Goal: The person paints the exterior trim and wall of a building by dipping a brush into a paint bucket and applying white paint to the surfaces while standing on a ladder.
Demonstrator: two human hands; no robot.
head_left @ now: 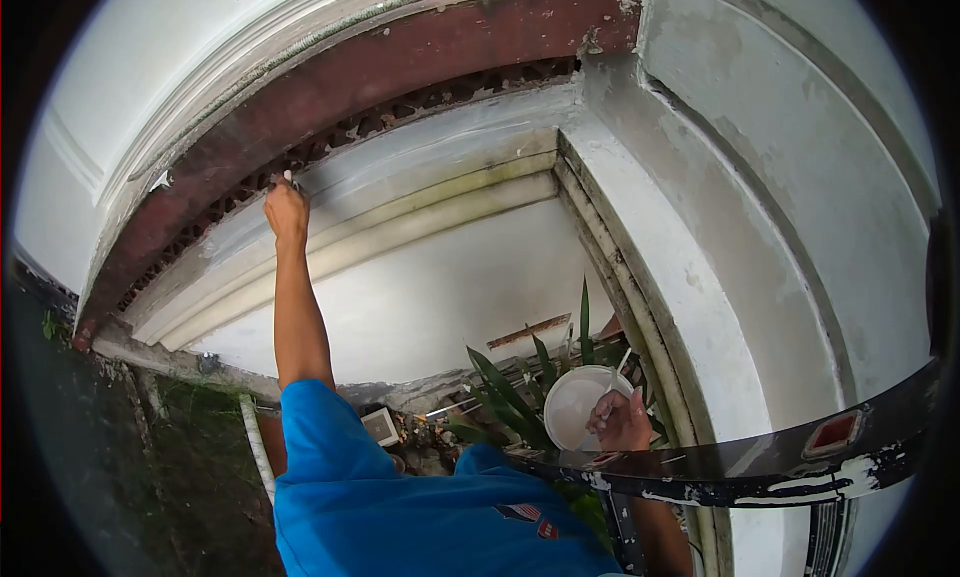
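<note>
My left hand (287, 213) reaches far forward along a pale ledge (430, 167) streaked with white, just below a dark red beam. Its fingers are closed around what looks like a paintbrush; only a small whitish end shows above the fist, and the bristles are hidden. Lower right, my right hand (622, 423) has its fingers curled at the near rim of a white bucket (560, 402). Whitish paint covers the inside of the bucket, and a thin pale stick leans out of its far side. Part of my right forearm passes behind a dark railing.
The dark curved railing (760, 467), splashed with white paint, crosses in front of me. Long-leaved plants (510, 402) grow below the bucket. A red beam (400, 72) runs above openwork trim. Patchy grey-white walls (770, 177) rise on the right; grass (200, 457) lies lower left.
</note>
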